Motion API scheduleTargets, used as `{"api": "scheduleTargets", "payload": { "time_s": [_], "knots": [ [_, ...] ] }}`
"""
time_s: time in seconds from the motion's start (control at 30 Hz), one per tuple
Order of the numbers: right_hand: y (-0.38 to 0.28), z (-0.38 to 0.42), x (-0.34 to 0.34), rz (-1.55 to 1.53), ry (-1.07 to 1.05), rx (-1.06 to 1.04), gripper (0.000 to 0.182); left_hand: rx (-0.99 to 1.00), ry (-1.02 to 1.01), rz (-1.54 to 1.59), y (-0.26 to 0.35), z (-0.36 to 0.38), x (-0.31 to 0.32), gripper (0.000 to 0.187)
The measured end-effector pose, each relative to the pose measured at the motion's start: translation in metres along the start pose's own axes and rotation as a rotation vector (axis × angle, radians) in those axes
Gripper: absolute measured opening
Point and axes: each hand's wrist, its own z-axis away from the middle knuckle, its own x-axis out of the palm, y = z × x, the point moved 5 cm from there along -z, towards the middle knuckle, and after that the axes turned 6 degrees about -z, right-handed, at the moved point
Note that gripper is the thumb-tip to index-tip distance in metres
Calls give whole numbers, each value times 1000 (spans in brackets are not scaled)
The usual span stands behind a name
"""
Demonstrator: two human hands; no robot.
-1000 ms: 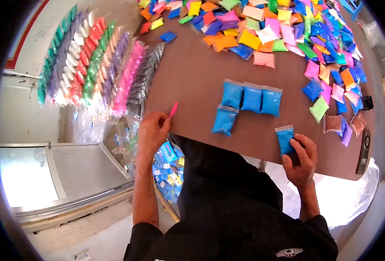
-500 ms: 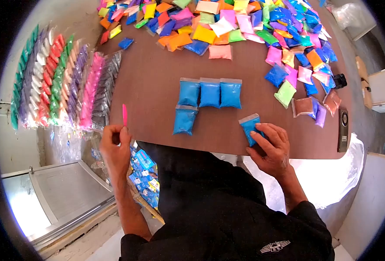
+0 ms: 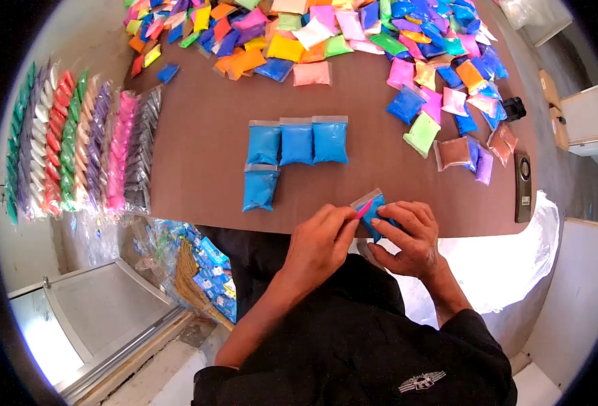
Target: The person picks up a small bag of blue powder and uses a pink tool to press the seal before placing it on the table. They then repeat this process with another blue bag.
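At the table's near edge, my right hand (image 3: 408, 238) grips a small clear bag of blue material (image 3: 375, 220). My left hand (image 3: 323, 240) pinches a slim pink plastic stick (image 3: 365, 208), its tip against the upper part of that bag. The stick's exact kind is hard to make out. Left of my hands, several matching blue bags lie on the table: a row with one bag (image 3: 297, 143) in the middle, and another bag (image 3: 260, 189) below the row's left end.
A heap of small colourful bags (image 3: 285, 49) covers the far side of the brown table (image 3: 204, 149). Long strips of coloured packets (image 3: 120, 152) hang at the left edge. A dark handheld device (image 3: 523, 189) lies at the right edge. A broom (image 3: 187, 277) stands below left.
My left hand has moved right with the pink stick, from the table's left edge to the blue bag. My right hand still holds that bag. The whole view has shifted slightly.
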Motion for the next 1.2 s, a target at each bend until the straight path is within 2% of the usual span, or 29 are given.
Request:
{"api": "scheduleTargets", "payload": {
  "time_s": [0.23,0.4,0.5,0.73,0.83,0.9,1.03,1.2],
  "knots": [
    [5,0,2,-31,26,2,40,-13,-24,-93,-4,-16,2,10],
    [4,-1,1,-45,34,10,36,13,45,-219,-6,-22,-3,9],
    [3,-2,1,-46,57,4,34,49,54,-152,5,-24,-2,8],
    [2,-3,2,-39,107,-7,31,106,-72,-147,9,-42,17,9],
    [3,-3,4,-31,118,-18,32,79,-56,-278,12,-50,18,9],
    [3,-2,4,-32,118,-10,32,69,40,-296,8,-54,17,9],
    [2,-3,2,-35,90,30,33,61,68,-200,3,-41,11,8],
    [4,-2,5,-33,96,67,33,8,4,-73,4,-12,4,9]
  ]
}}
